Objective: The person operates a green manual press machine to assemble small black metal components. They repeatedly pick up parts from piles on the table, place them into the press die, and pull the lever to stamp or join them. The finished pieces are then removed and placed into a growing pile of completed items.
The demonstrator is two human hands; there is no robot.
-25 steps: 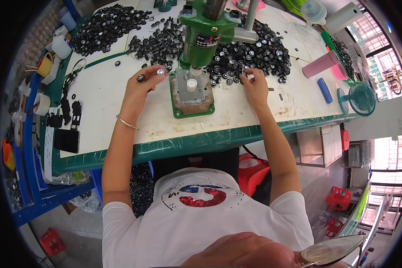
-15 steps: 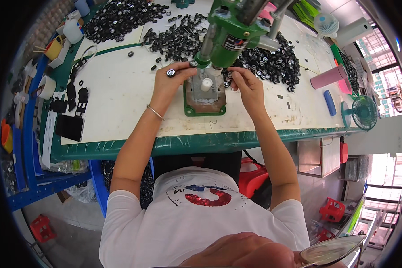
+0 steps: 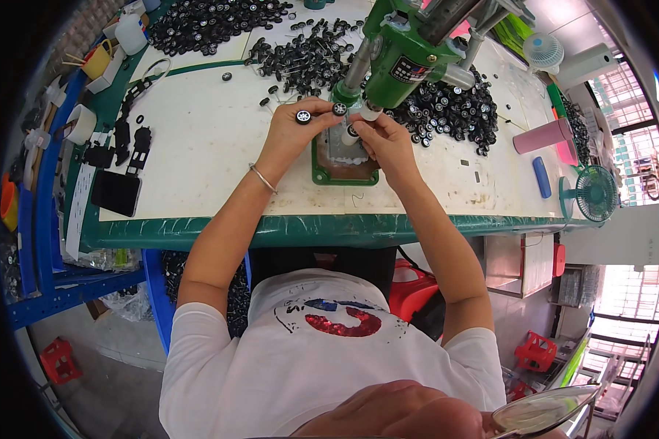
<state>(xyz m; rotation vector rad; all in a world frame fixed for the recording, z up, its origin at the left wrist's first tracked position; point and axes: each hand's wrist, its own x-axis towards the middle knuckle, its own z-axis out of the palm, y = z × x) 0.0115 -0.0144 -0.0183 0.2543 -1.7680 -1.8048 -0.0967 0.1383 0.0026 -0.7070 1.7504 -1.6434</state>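
A small black toy wheel (image 3: 340, 109) with a silver hub is pinched at the fingertips of my left hand (image 3: 291, 133). A second wheel (image 3: 303, 116) rests against the same hand's fingers, near the knuckles. My right hand (image 3: 389, 146) has its thumb and fingers closed on another small wheel (image 3: 352, 130), at the white post on the base plate of a green bench press (image 3: 403, 69). The fingers hide much of that post. The press's white-tipped ram (image 3: 371, 112) is just above my right fingers. Both hands are close together under the press head.
Behind the press lie wheels on axles (image 3: 307, 58), with loose wheels heaped at right (image 3: 454, 110) and back left (image 3: 212, 25). A black phone (image 3: 116, 193) and black plastic parts (image 3: 135, 146) lie at left. A pink cylinder (image 3: 542, 137) and teal fan (image 3: 595, 193) stand at right.
My right hand has moved left from the pile side to the white post, now with a wheel in its fingers. The left hand still holds its wheels. The whole view has shifted slightly.
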